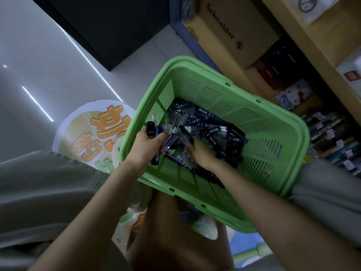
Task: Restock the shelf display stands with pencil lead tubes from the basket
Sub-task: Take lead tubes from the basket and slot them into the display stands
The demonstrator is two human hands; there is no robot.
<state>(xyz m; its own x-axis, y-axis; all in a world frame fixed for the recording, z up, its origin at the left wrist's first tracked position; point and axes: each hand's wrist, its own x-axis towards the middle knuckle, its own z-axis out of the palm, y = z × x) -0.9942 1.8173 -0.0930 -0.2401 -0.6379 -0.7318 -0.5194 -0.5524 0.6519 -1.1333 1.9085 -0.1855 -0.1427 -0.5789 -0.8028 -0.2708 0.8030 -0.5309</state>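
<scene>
In the basket (273, 122), the tubes (214, 130) blur into one dark heap; the left hand (148, 147) grips a fistful at its left wall, the right hand (199, 151) lies mid-heap, its finger closure indiscernible, while a shelf (312, 47) with a box (234, 36) stands beyond its far rim.

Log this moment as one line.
phase: picking | left hand: grips bundle of pencil lead tubes | right hand: among loose tubes, grasp unclear | green basket: tubes piled inside
</scene>
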